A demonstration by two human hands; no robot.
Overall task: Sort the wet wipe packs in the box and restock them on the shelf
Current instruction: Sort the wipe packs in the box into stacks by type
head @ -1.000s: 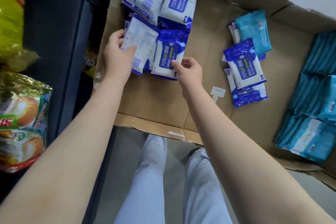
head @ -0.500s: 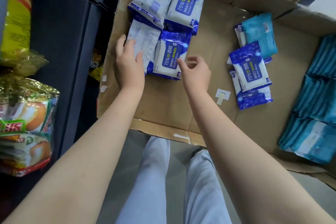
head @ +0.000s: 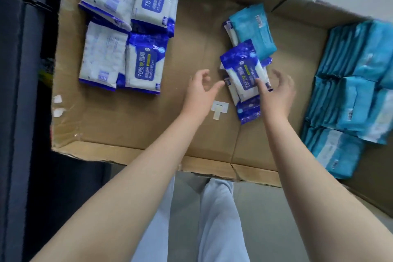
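**Grabbing the loose blue pack**

Head view: my left hand [head: 202, 89] and right hand [head: 276, 91] are both spread and grip nothing. The right one touches the top blue pack [head: 244, 72], mid-box [head: 148, 125]. I'd pinch it from both sides and lift it clear of the teal pack [head: 253, 32]. Packs underneath are mostly covered.

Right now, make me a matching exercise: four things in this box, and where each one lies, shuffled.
1 grouped blue-and-white packs
2 rows of teal packs
3 white sticker
4 top pack of the middle pile

A at the right hand's thumb
B along the box's right side
C on the box floor between the wrists
D at the box's left end

Pairs: 1-D, 2-B, 3-C, 4-A
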